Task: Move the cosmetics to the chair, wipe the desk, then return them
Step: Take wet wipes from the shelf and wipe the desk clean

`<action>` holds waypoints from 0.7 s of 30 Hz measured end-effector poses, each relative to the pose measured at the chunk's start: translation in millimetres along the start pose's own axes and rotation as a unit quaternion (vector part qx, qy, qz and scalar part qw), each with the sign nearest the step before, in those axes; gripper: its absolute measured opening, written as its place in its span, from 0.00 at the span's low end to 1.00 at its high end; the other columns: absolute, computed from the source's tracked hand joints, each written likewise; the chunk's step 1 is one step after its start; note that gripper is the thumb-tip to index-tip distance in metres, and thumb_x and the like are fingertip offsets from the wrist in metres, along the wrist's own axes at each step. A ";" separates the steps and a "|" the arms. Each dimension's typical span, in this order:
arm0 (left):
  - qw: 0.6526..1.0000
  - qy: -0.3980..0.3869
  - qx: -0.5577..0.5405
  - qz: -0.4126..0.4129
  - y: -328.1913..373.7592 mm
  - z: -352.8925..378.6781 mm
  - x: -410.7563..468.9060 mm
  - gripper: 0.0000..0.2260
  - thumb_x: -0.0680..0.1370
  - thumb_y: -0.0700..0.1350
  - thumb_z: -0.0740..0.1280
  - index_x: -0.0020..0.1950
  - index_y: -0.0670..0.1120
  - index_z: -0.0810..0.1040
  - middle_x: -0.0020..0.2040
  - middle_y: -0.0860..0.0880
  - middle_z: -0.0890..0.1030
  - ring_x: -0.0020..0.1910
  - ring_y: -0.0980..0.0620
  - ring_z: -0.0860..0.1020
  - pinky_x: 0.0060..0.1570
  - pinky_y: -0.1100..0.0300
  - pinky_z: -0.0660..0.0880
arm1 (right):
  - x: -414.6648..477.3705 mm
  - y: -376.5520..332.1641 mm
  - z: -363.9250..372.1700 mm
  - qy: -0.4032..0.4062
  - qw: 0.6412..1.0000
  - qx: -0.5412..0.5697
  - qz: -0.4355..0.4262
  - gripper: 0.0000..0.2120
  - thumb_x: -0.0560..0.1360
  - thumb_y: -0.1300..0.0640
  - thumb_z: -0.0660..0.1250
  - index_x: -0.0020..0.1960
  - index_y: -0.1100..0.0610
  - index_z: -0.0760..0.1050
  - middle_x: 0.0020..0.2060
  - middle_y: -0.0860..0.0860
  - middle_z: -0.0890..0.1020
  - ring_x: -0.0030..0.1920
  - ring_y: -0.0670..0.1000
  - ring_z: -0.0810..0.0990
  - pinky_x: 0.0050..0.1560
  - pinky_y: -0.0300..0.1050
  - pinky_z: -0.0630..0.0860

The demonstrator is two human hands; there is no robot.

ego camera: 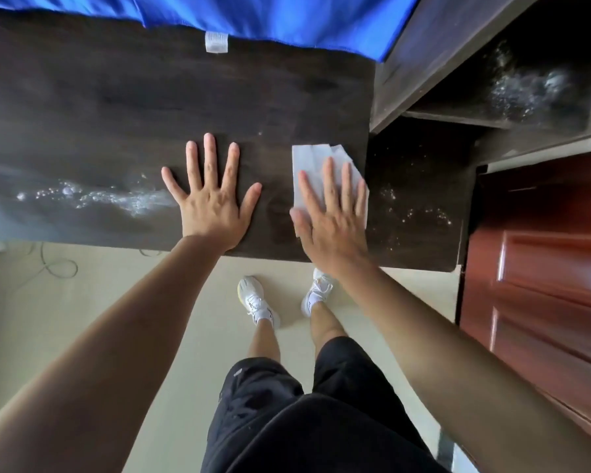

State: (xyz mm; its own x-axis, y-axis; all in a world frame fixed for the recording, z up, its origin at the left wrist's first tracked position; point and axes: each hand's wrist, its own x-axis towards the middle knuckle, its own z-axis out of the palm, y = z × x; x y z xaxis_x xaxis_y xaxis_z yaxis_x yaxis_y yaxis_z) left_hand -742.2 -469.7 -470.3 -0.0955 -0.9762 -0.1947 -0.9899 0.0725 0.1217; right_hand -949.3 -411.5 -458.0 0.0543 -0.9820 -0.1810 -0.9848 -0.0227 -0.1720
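Evidently mid-wipe, the right hand (333, 213) presses a tissue (316, 165) flat-fingered onto the desk (99, 107), while the left hand (212, 196), splayed and empty, braces.

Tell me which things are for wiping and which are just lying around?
For the job: dark wooden desk, white folded paper tissue, right hand pressing it, left hand resting flat.
Just lying about: blue cloth, reddish-brown wooden door.

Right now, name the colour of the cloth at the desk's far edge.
The cloth is bright blue, head view.
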 end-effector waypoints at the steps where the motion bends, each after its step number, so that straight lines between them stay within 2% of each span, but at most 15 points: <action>1: 1.000 0.001 -0.002 0.002 -0.5 0.6 -0.2 0.31 0.81 0.68 0.44 0.80 0.56 0.46 0.81 0.47 0.46 0.79 0.43 0.45 0.69 0.28 0.45 | -28.4 0.0 6.0 -0.005 1.000 0.004 -0.010 0.28 0.84 0.40 0.50 0.81 0.48 0.55 0.81 0.59 0.52 0.80 0.65 0.47 0.76 0.67 0.50; 5: 1.000 -0.003 -0.009 0.007 -0.3 1.3 -1.4 0.31 0.81 0.68 0.44 0.80 0.56 0.46 0.81 0.46 0.46 0.79 0.42 0.45 0.69 0.27 0.44 | -86.4 10.2 22.7 -0.036 0.998 0.035 -0.043 0.28 0.85 0.45 0.53 0.82 0.51 0.53 0.81 0.61 0.48 0.80 0.66 0.42 0.77 0.66 0.53; 10: 1.000 -0.013 -0.010 0.003 1.2 -1.1 -1.7 0.31 0.80 0.68 0.44 0.80 0.55 0.46 0.81 0.46 0.45 0.79 0.42 0.44 0.69 0.27 0.44 | -85.1 13.8 19.5 -0.056 0.997 0.018 -0.060 0.30 0.84 0.41 0.50 0.82 0.49 0.49 0.81 0.60 0.45 0.80 0.65 0.42 0.77 0.65 0.51; 12: 1.000 -0.013 -0.009 0.003 1.3 -1.2 -1.5 0.31 0.80 0.68 0.44 0.80 0.55 0.46 0.81 0.46 0.45 0.79 0.42 0.43 0.69 0.27 0.44 | -72.0 12.9 11.4 -0.063 0.996 0.013 -0.065 0.29 0.84 0.41 0.49 0.82 0.48 0.50 0.81 0.59 0.47 0.80 0.63 0.43 0.77 0.65 0.50; 14: 1.000 -0.012 -0.008 0.004 1.4 -0.9 -1.3 0.31 0.80 0.68 0.43 0.80 0.56 0.46 0.81 0.46 0.45 0.79 0.41 0.44 0.69 0.27 0.44 | -33.7 11.9 -0.9 -0.055 0.995 0.002 -0.079 0.28 0.84 0.41 0.49 0.82 0.48 0.52 0.81 0.57 0.50 0.81 0.63 0.46 0.78 0.62 0.48; 16: 1.000 -0.012 -0.008 0.003 2.0 -1.4 -0.9 0.31 0.80 0.68 0.43 0.80 0.56 0.46 0.81 0.46 0.45 0.79 0.42 0.44 0.69 0.27 0.44 | 29.6 10.8 -14.2 -0.061 0.995 -0.009 -0.080 0.28 0.84 0.41 0.48 0.82 0.47 0.51 0.81 0.57 0.49 0.80 0.63 0.45 0.78 0.60 0.44; 19: 1.000 -0.014 -0.013 0.003 0.6 0.2 -1.1 0.31 0.80 0.68 0.43 0.80 0.56 0.45 0.81 0.47 0.44 0.79 0.42 0.42 0.69 0.28 0.43 | 125.3 4.7 -32.7 -0.084 0.996 -0.002 -0.023 0.29 0.84 0.40 0.44 0.82 0.46 0.43 0.81 0.58 0.42 0.80 0.63 0.39 0.77 0.61 0.37; 21: 1.000 -0.016 -0.010 0.001 0.1 1.4 -0.4 0.31 0.80 0.69 0.42 0.80 0.57 0.43 0.81 0.47 0.43 0.79 0.43 0.41 0.70 0.28 0.42 | 166.4 -2.5 -39.5 -0.084 0.996 0.006 0.025 0.29 0.83 0.39 0.42 0.82 0.46 0.41 0.81 0.57 0.40 0.80 0.62 0.37 0.76 0.62 0.36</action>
State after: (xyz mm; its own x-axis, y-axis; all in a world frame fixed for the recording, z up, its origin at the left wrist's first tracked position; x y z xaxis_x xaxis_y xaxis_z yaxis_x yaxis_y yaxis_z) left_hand -742.4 -469.1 -471.6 -0.1008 -0.9688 -0.2264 -0.9874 0.0695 0.1423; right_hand -944.4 -582.3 -449.4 0.0339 -0.9363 -0.3496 -0.9852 0.0276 -0.1694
